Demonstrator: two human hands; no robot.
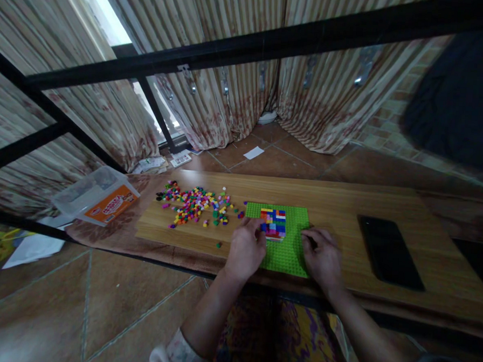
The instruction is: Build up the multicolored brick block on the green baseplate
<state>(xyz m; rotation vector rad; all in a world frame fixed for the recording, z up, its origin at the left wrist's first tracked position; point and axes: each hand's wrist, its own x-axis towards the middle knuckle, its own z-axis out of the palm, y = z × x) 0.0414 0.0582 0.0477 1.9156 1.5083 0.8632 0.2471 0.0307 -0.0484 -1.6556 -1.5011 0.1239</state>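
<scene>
- In the head view, a green studded baseplate is lying just below and right of the frame's centre, on a wood-grained surface.
- A compact block of coloured bricks is sitting on the upper middle of that plate, showing blue, red, orange, white and lilac.
- The left hand is reaching in over the plate's left side, its fingers bent and nearly closed at the left edge of the brick block; I'm not able to tell whether it is pinching a brick.
- The right hand is resting at the plate's right edge, fingers curled in towards the thumb with little gap showing; whether anything small is sitting between them, I cannot tell.
- Loose bricks of many colours are spreading in a heap left of centre, and one green brick is lying apart below them, near the left hand.
- A clear plastic box with an orange label is standing at the left of the frame, beyond the surface's end.
- A black flat device is lying at the right of the frame, well apart from the right hand.
- Striped curtains are hanging across the top, behind a dark metal rail.
</scene>
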